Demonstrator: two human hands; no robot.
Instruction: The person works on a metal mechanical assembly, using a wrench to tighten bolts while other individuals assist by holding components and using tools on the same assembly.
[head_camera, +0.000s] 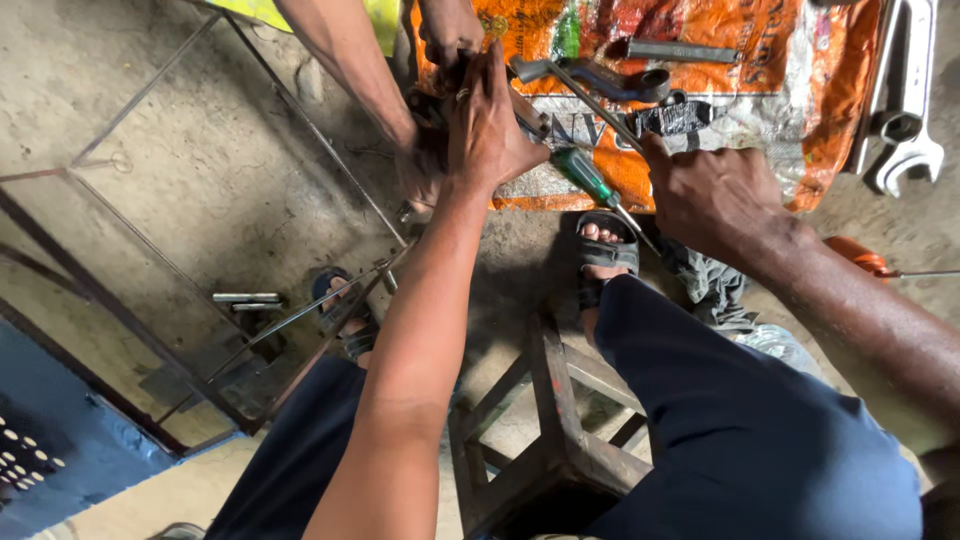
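The left hand, upper centre of the frame, lies flat with fingers together, pressing down on a dark part that it hides almost wholly; what that part is cannot be made out. A ring shows on one finger. Two hands of another person reach in from the top edge and meet the same spot; their fingers are buried under the left hand, so their hold cannot be told. The right hand, right of centre, is loosely curled with the forefinger stretched up toward a black block on the orange sack; whether it grips anything cannot be told. A green-handled screwdriver lies between the two hands, its handle end running under the left hand, its tip just beside the right hand. A thin rod crosses above it. Spanners lie at the upper right, partly cut off. A wire frame spans the left half, and a stool shows between the knees.
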